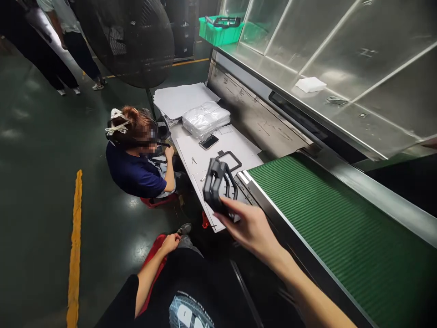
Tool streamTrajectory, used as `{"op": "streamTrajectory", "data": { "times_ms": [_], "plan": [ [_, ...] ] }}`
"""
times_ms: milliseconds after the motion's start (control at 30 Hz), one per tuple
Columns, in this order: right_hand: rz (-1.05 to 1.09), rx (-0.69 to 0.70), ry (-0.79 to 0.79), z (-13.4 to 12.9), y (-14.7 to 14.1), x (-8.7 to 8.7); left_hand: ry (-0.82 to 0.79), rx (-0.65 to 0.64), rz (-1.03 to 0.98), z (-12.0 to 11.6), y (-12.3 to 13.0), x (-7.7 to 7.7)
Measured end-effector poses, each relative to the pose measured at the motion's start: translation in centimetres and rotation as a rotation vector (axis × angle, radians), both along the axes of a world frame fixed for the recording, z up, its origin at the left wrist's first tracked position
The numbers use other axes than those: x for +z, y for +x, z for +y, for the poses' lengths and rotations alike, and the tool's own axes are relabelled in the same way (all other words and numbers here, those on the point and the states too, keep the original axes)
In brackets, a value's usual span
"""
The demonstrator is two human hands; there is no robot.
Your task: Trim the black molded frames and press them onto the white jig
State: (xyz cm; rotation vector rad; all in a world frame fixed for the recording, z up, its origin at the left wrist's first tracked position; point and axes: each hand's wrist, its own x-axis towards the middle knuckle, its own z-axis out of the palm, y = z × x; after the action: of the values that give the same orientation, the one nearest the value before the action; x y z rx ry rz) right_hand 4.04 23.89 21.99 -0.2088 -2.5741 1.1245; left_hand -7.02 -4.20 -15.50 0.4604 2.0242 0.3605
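While the right hand (251, 228) reaches forward over the near corner of the white table (218, 150), its fingers are closed around a stack of black plastic frames (215, 184), held upright and tilted slightly to the left. One more black frame (229, 159) lies flat on the table just behind the held stack. The left hand (170, 243) rests loosely curled on the person's knee, beside a red stool (153, 255); it holds nothing that can be seen. A green ribbed conveyor belt (341, 228) runs to the right of the table, touching its edge, under a clear sloped cover (324, 50). Farther back on the table sit a phone (208, 141), a bundle of clear plastic bags (205, 119) and a pile of white sheets (182, 98). A seated co-worker (136, 157) in a dark blue top is at the table's left side. A large black fan (131, 38) stands behind, and a green crate (220, 29) sits at the far end.
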Motion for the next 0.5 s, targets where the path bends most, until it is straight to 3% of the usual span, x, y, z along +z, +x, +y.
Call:
{"op": "streamTrajectory", "data": {
  "times_ms": [100, 233, 333, 500],
  "plan": [
    [-0.333, -0.143, 0.131, 3.9, -10.6, -2.6, -0.019, 0.043, -0.016, -0.3, -1.6, -0.7],
    [-0.589, -0.365, 0.24, 10.8, -20.8, -8.7, -0.02, 0.119, -0.034, -0.7, -3.5, -1.3],
    [-0.779, -0.524, 0.276, 14.8, -24.1, -14.2, -0.011, 0.198, -0.044, -1.5, -4.6, -1.3],
    [-1.011, -0.707, 0.253, 18.3, -24.8, -21.7, 0.017, 0.324, -0.04, -3.3, -5.1, -1.2]
  ]
}}
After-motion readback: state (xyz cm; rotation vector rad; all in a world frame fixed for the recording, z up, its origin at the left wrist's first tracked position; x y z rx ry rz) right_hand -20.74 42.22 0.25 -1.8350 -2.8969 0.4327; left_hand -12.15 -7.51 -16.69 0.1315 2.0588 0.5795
